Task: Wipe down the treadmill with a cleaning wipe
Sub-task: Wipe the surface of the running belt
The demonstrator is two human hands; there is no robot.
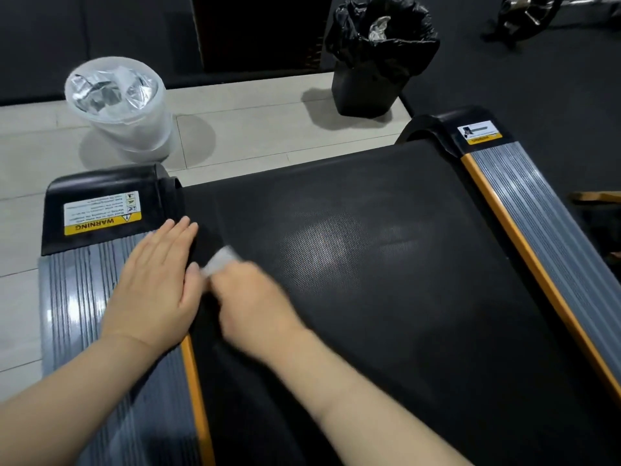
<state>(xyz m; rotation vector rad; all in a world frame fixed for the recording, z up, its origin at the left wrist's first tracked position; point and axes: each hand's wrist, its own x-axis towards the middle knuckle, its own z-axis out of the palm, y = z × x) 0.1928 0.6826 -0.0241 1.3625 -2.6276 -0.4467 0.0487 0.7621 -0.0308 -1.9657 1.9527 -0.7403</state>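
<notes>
The left hand [158,280] lies flat, fingers straight, on the ribbed grey left side rail [87,297] of the treadmill [386,297], while the blurred right hand [255,304] grips a white cleaning wipe [218,260] against the black belt's left edge, near the far end.

My feed: even indoor light from overhead, moderately bright. Glare patch on belt [336,243] centre; sheen streaks on left rail [77,297] and right rail [537,210]. Soft shadows beside white bin [124,109] and black bin [373,62]. Right hand [255,304] and wipe [220,260] motion-blurred; left hand [154,280] sharp. Wide-angle bowing at edges. Far corners dark, soft.
</notes>
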